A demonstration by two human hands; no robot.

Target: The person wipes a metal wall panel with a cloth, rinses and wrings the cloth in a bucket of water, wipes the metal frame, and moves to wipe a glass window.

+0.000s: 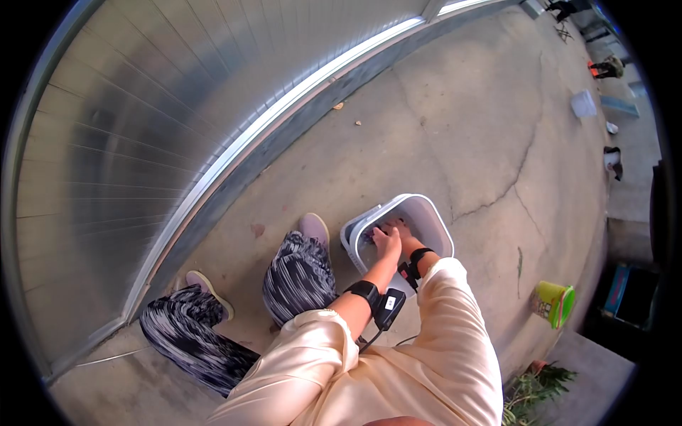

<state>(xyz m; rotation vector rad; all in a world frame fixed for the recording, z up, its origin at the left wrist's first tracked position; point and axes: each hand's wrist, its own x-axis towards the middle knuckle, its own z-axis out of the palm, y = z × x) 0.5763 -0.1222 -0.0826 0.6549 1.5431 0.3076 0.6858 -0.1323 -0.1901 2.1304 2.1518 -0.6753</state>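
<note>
Both of my hands are down inside a pale, squarish plastic bucket [435,226] that stands on the floor in front of me. My left hand [387,243] is bent with its fingers curled toward the left inner side. Just beyond it and touching or overlapping it, my right hand [400,228] has its fingers drawn in as well. A small dark patch [369,234] shows by the fingertips; what it is, I cannot make out. Each forearm wears a black strap, the left one with a box-shaped device [388,308] on it.
A ribbed metal shutter [163,106] runs along the left above a low ledge. Cracked concrete floor [483,128] spreads ahead. To the right are a yellow-green bucket [553,304] and a plant [536,390]; a white bucket [583,104] stands farther off. My patterned trouser legs [298,273] are at left.
</note>
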